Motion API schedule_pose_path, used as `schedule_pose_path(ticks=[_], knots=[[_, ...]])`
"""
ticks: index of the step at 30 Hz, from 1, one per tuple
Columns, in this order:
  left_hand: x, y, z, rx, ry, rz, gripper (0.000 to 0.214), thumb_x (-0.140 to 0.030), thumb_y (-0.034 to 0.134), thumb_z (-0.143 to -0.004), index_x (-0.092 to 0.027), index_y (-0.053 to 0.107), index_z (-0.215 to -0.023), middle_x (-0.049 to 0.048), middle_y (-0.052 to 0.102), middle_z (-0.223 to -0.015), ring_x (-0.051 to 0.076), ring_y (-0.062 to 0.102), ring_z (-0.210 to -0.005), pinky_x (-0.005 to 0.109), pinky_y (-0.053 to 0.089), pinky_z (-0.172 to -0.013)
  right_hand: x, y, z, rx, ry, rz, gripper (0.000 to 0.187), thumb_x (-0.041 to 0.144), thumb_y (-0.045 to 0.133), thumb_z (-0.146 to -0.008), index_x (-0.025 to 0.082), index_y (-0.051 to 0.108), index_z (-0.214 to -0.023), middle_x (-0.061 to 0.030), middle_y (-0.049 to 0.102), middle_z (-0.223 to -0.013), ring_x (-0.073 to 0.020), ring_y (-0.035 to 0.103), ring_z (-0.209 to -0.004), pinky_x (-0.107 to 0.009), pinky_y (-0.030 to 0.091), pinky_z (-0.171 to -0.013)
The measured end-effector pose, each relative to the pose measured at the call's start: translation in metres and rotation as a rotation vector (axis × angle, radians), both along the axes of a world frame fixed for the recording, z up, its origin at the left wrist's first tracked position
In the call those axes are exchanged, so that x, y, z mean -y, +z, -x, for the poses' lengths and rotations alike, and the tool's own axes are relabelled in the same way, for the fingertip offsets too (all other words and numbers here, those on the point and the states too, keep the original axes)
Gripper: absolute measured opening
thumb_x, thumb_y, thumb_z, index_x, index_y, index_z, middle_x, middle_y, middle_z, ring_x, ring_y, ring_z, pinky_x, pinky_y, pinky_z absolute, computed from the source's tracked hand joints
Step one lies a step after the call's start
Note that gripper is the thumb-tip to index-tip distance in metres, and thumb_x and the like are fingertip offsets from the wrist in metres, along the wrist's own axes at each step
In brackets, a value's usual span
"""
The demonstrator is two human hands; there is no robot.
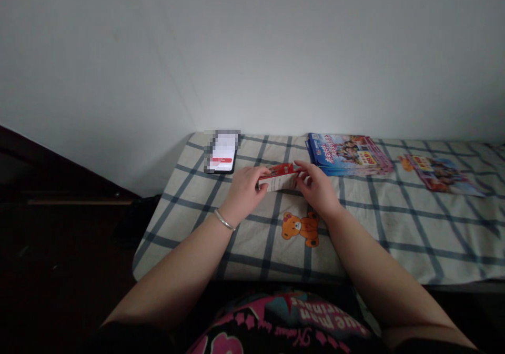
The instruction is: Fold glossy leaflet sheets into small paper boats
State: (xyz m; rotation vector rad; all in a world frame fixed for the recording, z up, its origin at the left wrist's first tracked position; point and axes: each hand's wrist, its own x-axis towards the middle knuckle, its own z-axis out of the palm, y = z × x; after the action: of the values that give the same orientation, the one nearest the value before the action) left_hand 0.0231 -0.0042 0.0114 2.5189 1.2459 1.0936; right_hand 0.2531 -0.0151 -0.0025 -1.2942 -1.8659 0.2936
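Observation:
A small red and white box is held just above the checked cloth, lying roughly level. My left hand grips its left end with curled fingers. My right hand pinches its right end. A silver bangle sits on my left wrist. Both forearms reach in from the bottom of the view.
A phone with a lit screen lies at the cloth's back left corner. A stack of colourful booklets lies at the back, another booklet further right. An orange bear print marks the cloth. Dark floor lies to the left.

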Motion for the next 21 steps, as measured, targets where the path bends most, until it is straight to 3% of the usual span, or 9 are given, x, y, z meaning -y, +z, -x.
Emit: schedule_pose_path(ticks=[5,8,11,17,21], knots=[[0.000,0.004,0.001,-0.085,-0.089,-0.046,0.013,-0.009,0.061,-0.083,-0.020,0.063,-0.090,0.0026,0.069,-0.092,0.022,0.062,-0.093,0.040,0.047,-0.088,0.005,0.009,0.001,-0.011,0.085,-0.120,0.023,0.015,0.051,-0.090,0.026,0.069,-0.101,-0.0050,0.069,-0.099,-0.0182,0.066,-0.089,-0.034,0.056,-0.077],[0.003,0.009,0.001,-0.098,-0.179,-0.054,0.008,-0.023,0.062,-0.089,-0.020,0.065,-0.096,0.0029,0.071,-0.099,0.023,0.060,-0.100,0.043,0.046,-0.094,0.006,0.011,0.001,-0.006,0.103,-0.153,0.021,0.016,0.051,-0.092,0.026,0.070,-0.095,-0.0050,0.071,-0.098,-0.0186,0.066,-0.093,-0.036,0.056,-0.084],[0.005,0.011,0.002,-0.084,-0.225,-0.067,0.015,-0.031,0.058,-0.093,-0.021,0.067,-0.101,0.0033,0.070,-0.106,0.024,0.056,-0.109,0.045,0.045,-0.099,0.006,0.012,-0.001,0.015,0.103,-0.147,0.020,0.016,0.051,-0.091,0.025,0.069,-0.095,-0.0054,0.071,-0.099,-0.0190,0.067,-0.094,-0.037,0.056,-0.086],[0.007,0.009,0.001,-0.097,-0.109,-0.111,0.017,-0.017,0.058,-0.089,-0.022,0.069,-0.100,0.0052,0.062,-0.126,0.027,0.041,-0.133,0.050,0.040,-0.110,0.003,0.014,-0.005,0.028,0.075,-0.106,0.021,0.010,0.051,-0.083,0.024,0.065,-0.091,-0.0050,0.071,-0.096,-0.0199,0.067,-0.093,-0.036,0.055,-0.085],[0.005,0.005,0.000,-0.050,-0.030,-0.081,0.024,-0.014,0.057,-0.088,-0.019,0.067,-0.109,0.0100,0.054,-0.135,0.025,0.048,-0.128,0.046,0.043,-0.109,0.001,0.012,-0.007,0.060,0.066,-0.089,0.018,0.009,0.052,-0.080,0.024,0.062,-0.085,-0.0050,0.071,-0.096,-0.0199,0.066,-0.093,-0.035,0.053,-0.084]])
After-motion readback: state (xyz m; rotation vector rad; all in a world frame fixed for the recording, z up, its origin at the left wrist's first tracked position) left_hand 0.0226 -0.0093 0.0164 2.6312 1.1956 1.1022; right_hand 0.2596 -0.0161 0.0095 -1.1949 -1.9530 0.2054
